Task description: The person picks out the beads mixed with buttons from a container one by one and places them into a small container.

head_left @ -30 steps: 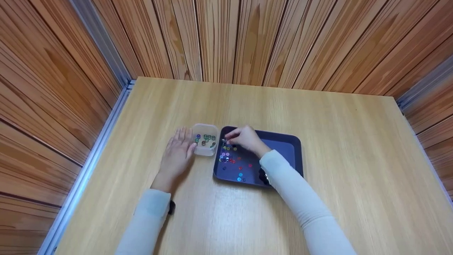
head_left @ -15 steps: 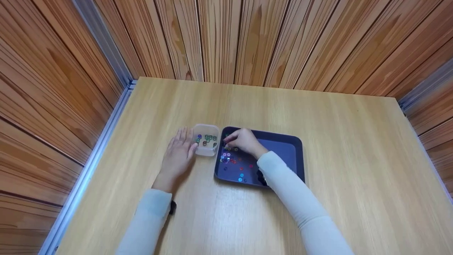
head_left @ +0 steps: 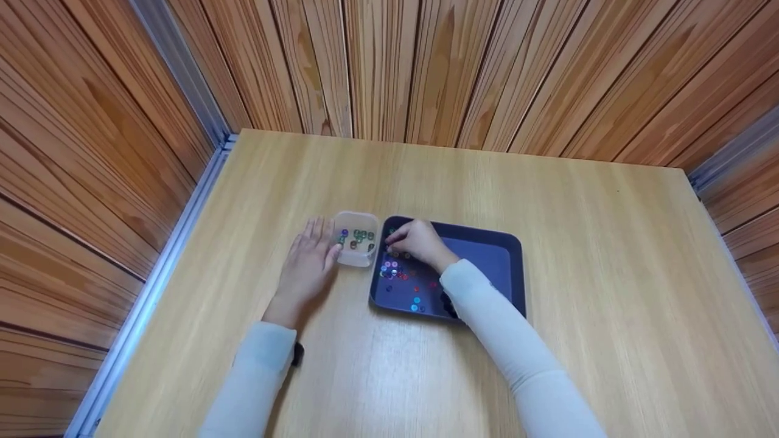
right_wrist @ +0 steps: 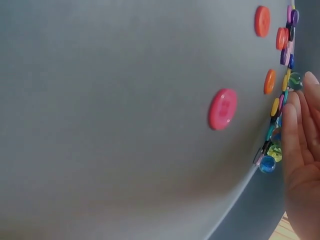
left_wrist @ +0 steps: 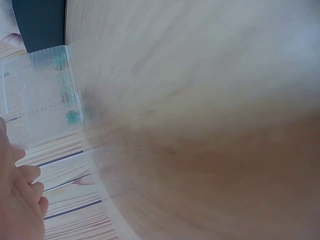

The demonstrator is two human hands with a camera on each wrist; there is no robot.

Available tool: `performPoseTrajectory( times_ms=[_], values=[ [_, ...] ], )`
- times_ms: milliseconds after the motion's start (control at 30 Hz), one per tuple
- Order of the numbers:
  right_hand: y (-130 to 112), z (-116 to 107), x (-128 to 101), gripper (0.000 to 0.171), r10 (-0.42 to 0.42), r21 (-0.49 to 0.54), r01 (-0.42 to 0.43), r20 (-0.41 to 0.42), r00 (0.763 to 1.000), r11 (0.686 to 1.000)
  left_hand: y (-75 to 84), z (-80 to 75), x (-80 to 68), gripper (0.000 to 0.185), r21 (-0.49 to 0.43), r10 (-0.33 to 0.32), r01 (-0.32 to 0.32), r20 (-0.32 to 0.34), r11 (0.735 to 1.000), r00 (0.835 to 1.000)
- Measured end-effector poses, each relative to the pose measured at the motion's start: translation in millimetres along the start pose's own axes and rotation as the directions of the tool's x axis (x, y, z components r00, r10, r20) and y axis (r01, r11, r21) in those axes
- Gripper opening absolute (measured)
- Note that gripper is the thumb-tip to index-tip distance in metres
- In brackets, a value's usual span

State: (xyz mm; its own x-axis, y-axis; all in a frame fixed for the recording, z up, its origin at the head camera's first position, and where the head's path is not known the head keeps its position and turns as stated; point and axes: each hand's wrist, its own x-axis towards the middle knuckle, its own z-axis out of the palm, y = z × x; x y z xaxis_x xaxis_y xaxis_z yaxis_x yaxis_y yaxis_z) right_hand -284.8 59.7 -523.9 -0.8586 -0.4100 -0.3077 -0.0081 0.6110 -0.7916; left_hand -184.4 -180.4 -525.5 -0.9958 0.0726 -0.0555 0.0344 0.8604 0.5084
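Right hand [head_left: 420, 243], fingers curled, reaches into far-left corner of dark tray [head_left: 514, 267] among small coloured buttons and beads [head_left: 395, 271]; whether it pinches one, cannot tell. Left hand [head_left: 307, 264] lies flat, fingers straight, touching clear plastic box [head_left: 356, 258] left of tray.

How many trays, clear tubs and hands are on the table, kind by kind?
Dark tray: 1
Clear tub: 1
Hands: 2, the left hand against the tub's side, the right hand over the buttons and beads in the tray
Total: 4
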Motion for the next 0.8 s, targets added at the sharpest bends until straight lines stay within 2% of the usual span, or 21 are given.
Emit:
performPoseTrajectory(
  times_ms=[167, 333, 500, 600, 700, 733, 800],
  values=[
    [-4, 3, 0, 0.018, -0.027, -0.081, 0.026, -0.012, 1.000, 0.996, 0.8, -0.2, 0.3, 0.065, -0.006, 0.004, -0.003, 0.003, 1.000, 1.000],
    [-5, 7, 0, 0.016, -0.095, -0.174, 0.090, -0.020, 0.995, 0.981, 1.4, 1.7, 0.4, 0.064, -0.006, 0.001, -0.001, -0.006, 1.000, 1.000],
    [-6, 5, -3, 0.015, -0.091, -0.154, 0.086, -0.027, 0.995, 0.984, 1.3, 3.4, 0.7, 0.064, -0.006, -0.003, 0.003, -0.002, 1.000, 1.000],
    [-8, -2, -6, 0.015, -0.053, -0.072, 0.049, -0.054, 0.997, 0.996, 0.9, 2.7, 1.0, 0.065, -0.008, -0.001, 0.001, 0.008, 1.000, 1.000],
    [-11, -9, -10, 0.017, -0.008, 0.094, 0.014, -0.059, 0.998, 0.995, 0.9, 1.1, 1.0, 0.066, -0.003, 0.001, -0.001, 0.014, 1.000, 1.000],
    [-12, -10, -11, 0.019, 0.007, 0.175, 0.002, -0.049, 0.999, 0.985, 0.8, 0.9, 1.1, 0.066, -0.001, 0.001, -0.001, 0.013, 1.000, 1.000],
    [-14, -12, -13, 0.023, 0.042, 0.354, -0.039, -0.003, 0.999, 0.935, 0.8, 0.2, 0.9, 0.066, 0.009, 0.006, -0.006, 0.012, 1.000, 1.000]
  ],
)
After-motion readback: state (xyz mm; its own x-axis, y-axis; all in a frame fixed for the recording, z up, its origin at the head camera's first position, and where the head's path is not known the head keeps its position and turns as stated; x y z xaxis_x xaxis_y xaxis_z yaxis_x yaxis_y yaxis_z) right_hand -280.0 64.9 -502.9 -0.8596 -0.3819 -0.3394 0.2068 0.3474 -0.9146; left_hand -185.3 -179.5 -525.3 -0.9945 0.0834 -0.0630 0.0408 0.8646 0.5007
